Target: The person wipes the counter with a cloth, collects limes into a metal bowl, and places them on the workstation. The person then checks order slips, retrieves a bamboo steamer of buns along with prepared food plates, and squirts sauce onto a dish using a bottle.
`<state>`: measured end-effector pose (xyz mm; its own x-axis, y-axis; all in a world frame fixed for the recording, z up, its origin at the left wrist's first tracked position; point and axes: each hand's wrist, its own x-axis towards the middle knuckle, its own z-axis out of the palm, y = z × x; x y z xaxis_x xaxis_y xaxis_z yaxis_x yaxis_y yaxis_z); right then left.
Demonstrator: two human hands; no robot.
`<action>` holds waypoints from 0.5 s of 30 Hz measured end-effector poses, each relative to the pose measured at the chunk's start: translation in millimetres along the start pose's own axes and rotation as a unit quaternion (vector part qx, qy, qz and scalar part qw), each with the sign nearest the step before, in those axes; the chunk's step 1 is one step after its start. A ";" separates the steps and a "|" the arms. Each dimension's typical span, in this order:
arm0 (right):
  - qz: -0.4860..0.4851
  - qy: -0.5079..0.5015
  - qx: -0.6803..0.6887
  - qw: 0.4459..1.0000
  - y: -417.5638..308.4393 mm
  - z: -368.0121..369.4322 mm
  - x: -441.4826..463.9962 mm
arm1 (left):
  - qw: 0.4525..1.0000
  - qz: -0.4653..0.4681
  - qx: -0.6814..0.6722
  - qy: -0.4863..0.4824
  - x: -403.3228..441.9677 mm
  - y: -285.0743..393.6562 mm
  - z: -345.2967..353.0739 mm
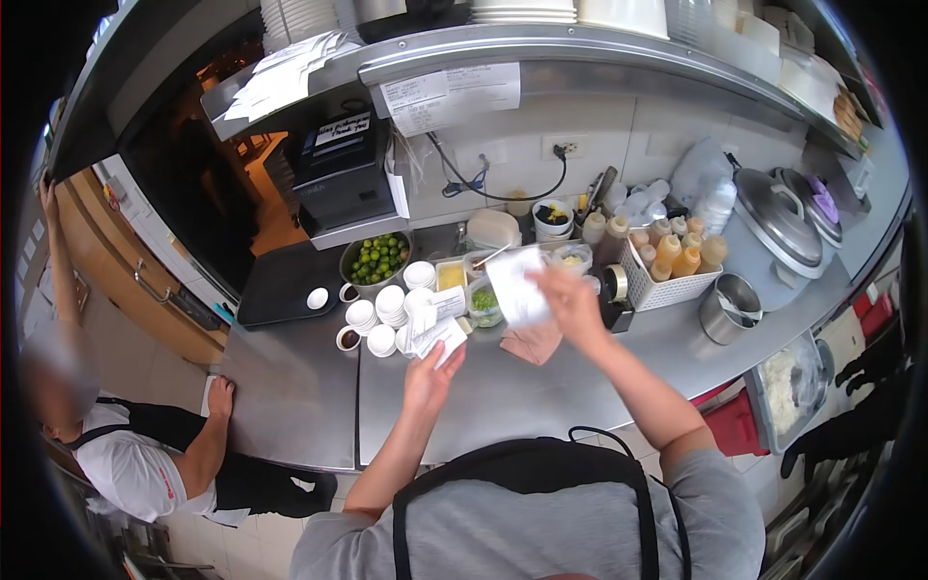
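Your left hand (pixel 428 380), half curled, holds slips (pixel 432 327); your right hand (pixel 572 304) pinches a sheet (pixel 517 290) apart, probably so the papers don't mix.

slips (pixel 440 333) in hands (pixel 426 385); cups (pixel 391 302) left, bottles (pixel 667 253) in basket (pixel 669 292) right
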<state>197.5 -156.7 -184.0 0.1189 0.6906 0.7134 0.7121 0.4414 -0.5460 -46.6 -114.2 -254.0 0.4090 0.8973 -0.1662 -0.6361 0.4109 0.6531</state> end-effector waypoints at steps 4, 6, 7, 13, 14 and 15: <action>0.018 0.159 0.127 0.979 -32.4 -34.8 94.1 | 0.998 -0.031 0.048 0.014 -18.6 -19.9 -17.6; 0.009 0.177 0.183 0.967 -30.3 -41.7 135.2 | 0.998 -0.028 0.054 0.024 -24.7 -25.7 -17.9; -0.003 0.178 0.200 0.964 -30.3 -44.7 152.9 | 0.998 -0.028 0.055 0.024 -27.0 -26.6 -17.8; -0.055 0.226 0.262 0.937 -25.8 -57.0 217.7 | 0.995 -0.045 0.090 0.010 -32.0 -32.0 -4.7; -0.065 0.240 0.231 0.941 -26.5 -59.7 214.4 | 0.995 -0.043 0.093 0.006 -31.9 -35.1 -2.6; -0.064 0.241 0.230 0.941 -24.9 -60.8 204.9 | 0.995 -0.042 0.096 0.001 -29.8 -37.6 0.4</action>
<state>246.2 -61.0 2.4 0.4315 0.3249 0.8416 0.3796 0.7809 -0.4961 -34.6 -156.5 -273.3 0.4540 0.8612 -0.2285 -0.4631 0.4472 0.7652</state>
